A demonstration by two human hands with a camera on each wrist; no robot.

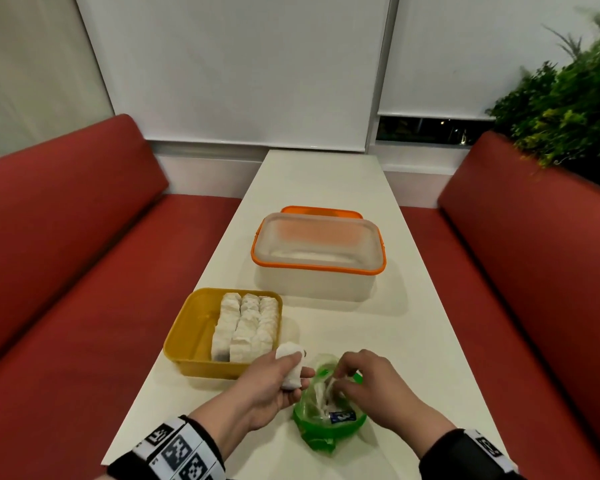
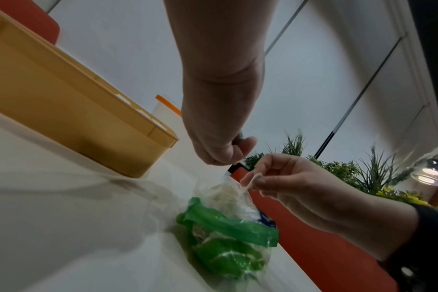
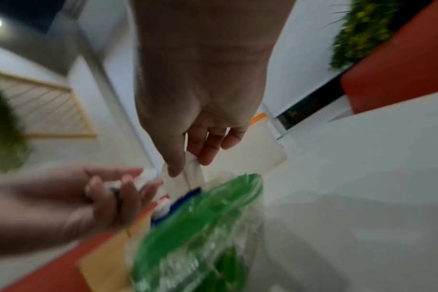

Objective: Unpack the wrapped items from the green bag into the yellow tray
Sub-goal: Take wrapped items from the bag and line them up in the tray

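The yellow tray (image 1: 184,337) stands at the table's near left with several white wrapped items (image 1: 246,327) packed along its right side. My left hand (image 1: 286,374) is just in front of the tray's near right corner and grips one white wrapped item (image 1: 290,355). The green bag (image 1: 329,427) lies open to the right of it. My right hand (image 1: 340,375) reaches into the bag's mouth, thumb and fingers pinching the top of a clear-wrapped item (image 2: 228,193). In the right wrist view the right hand (image 3: 188,164) pinches that wrap (image 3: 185,181) above the bag (image 3: 200,227).
A clear container with an orange rim (image 1: 317,251) stands mid-table beyond the tray, with an orange lid (image 1: 321,211) behind it. Red benches (image 1: 84,271) flank the narrow white table (image 1: 413,341). A leafy plant (image 1: 568,98) sits at the far right.
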